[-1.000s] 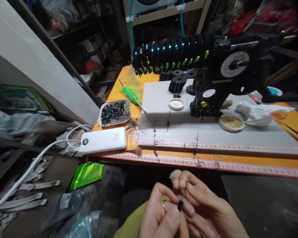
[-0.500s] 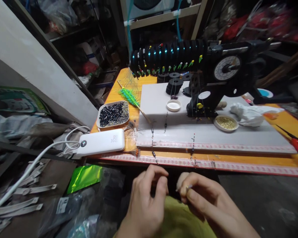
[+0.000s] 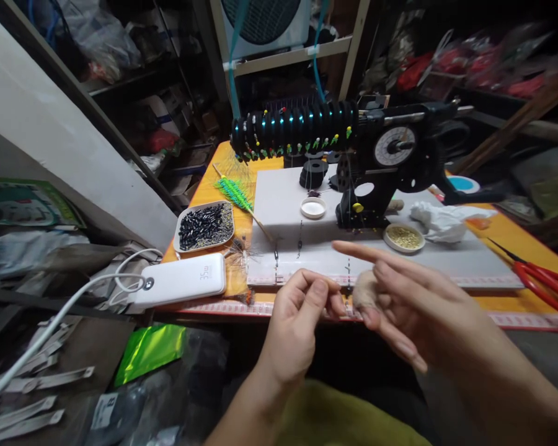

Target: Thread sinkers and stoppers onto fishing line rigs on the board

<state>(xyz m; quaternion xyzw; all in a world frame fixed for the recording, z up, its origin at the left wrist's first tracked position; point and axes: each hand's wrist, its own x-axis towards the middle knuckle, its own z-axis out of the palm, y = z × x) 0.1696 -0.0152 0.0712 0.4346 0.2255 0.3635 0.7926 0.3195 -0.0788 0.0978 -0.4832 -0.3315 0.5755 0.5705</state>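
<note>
Just over the table's front edge, my left hand [image 3: 295,325] is closed, thumb pressed to the forefinger. Whatever it pinches is too small to make out. To its right, my right hand [image 3: 418,297] has its fingers apart, the index stretched out to the left; nothing shows in its grasp. A beige wrap [image 3: 365,291] covers one of its fingers. Behind the hands, short dark beaded line pieces [image 3: 300,240] lie on the white board [image 3: 279,192]. A printed measuring tape [image 3: 511,320] runs along the front edge, partly covered by my hands.
A black frame with a dial [image 3: 395,146] carries a row of black spools [image 3: 297,130]. Around it are a tray of dark beads [image 3: 205,227], a dish of gold bits [image 3: 404,238], a small white dish [image 3: 313,208], a power bank [image 3: 181,280] and red-handled scissors [image 3: 539,285].
Both hands have risen toward the board. My right hand has gone from a pinch on something tiny to spread fingers; my left has closed into a pinch. The view has shifted slightly.
</note>
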